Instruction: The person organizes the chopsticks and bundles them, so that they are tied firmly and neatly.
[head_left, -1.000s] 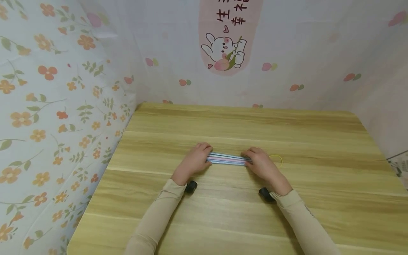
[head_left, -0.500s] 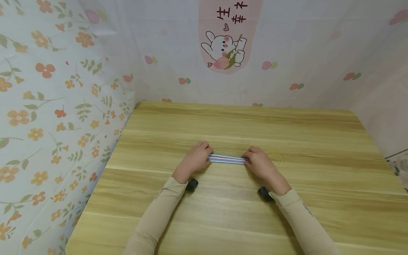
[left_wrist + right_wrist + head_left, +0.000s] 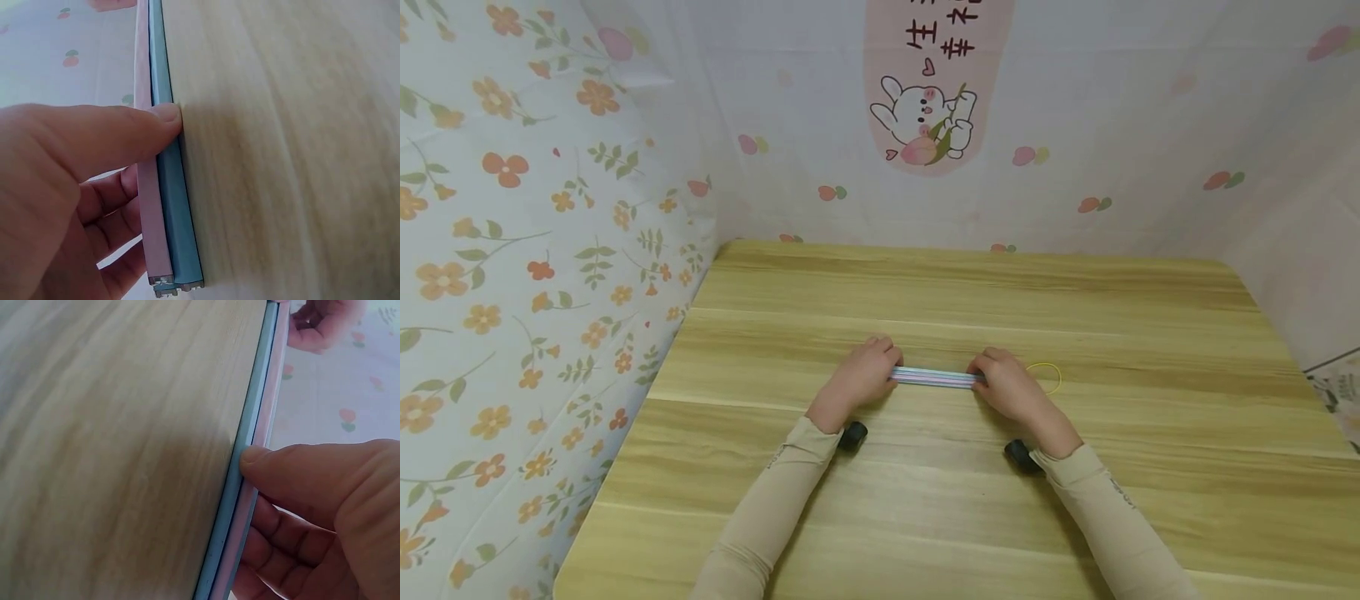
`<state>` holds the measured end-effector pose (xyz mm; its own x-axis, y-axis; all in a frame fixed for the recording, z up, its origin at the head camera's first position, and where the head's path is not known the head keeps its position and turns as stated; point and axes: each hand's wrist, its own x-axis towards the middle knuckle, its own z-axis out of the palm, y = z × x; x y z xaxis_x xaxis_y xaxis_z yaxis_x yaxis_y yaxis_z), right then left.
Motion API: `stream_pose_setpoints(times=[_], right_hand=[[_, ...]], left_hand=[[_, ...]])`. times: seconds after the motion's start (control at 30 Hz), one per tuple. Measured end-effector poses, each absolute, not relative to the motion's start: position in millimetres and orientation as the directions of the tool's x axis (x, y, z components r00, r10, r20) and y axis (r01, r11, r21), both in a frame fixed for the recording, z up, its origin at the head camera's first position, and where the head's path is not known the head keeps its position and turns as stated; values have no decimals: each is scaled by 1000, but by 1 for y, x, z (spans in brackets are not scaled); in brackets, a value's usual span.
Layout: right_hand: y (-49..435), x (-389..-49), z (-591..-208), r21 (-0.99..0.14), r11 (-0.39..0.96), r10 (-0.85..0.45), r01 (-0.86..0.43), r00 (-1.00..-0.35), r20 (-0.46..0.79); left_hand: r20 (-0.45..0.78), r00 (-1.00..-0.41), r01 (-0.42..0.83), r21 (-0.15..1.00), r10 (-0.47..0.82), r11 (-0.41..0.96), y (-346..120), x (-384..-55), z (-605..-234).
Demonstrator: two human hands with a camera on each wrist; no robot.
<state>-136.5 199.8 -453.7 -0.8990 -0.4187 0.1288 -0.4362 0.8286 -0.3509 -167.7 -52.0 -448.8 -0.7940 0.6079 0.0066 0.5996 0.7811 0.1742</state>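
Observation:
A narrow bundle of slim, straight pastel sticks [image 3: 934, 378] lies crosswise between both hands, close over the wooden table. Pink [image 3: 154, 225] and light blue [image 3: 178, 219] sticks run side by side, their blunt greyish ends showing level or nearly so in the left wrist view. My left hand [image 3: 863, 373] pinches the bundle near its left end, thumb on the near side and fingers behind. At the other end my right hand [image 3: 1009, 383] grips it the same way, covering the right tips in the head view.
A thin yellow elastic loop [image 3: 1061, 377] lies on the table [image 3: 925, 517] just beyond the right hand. Black wrist cameras [image 3: 853, 437] sit under both wrists. Patterned white cloth [image 3: 775, 100] hangs behind the table and along its left side.
The sticks have drawn closer together; the dark gaps between them have narrowed and the bundle looks slimmer. Both hands stay at nearly the same places on it.

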Motion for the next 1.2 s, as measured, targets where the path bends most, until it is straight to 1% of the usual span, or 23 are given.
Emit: stream_pose_setpoints(times=[0.33, 0.53, 0.67, 0.9, 1.07, 1.2], right_hand=[[198, -136, -455, -355, 817, -429, -455, -890, 154], [198, -136, -457, -338, 820, -434, -462, -887, 158], [197, -135, -457, -329, 826, -429, -457, -889, 159], [197, -135, -456, -345, 837, -408, -425, -904, 125], [196, -133, -455, -354, 845, -395, -401, -914, 92], [196, -132, -455, -358, 834, -401, -421, -907, 130]], left_hand=[[8, -777, 621, 174, 629, 764, -52, -166, -446], [-21, -797, 592, 172, 604, 788, -51, -164, -444], [-28, -798, 590, 164, 601, 791, -51, -163, -444], [1, -773, 629, 135, 635, 766, -50, -164, -444], [-24, -778, 621, 131, 628, 773, -48, -164, -443], [-26, -778, 622, 106, 628, 776, -48, -163, -443]])
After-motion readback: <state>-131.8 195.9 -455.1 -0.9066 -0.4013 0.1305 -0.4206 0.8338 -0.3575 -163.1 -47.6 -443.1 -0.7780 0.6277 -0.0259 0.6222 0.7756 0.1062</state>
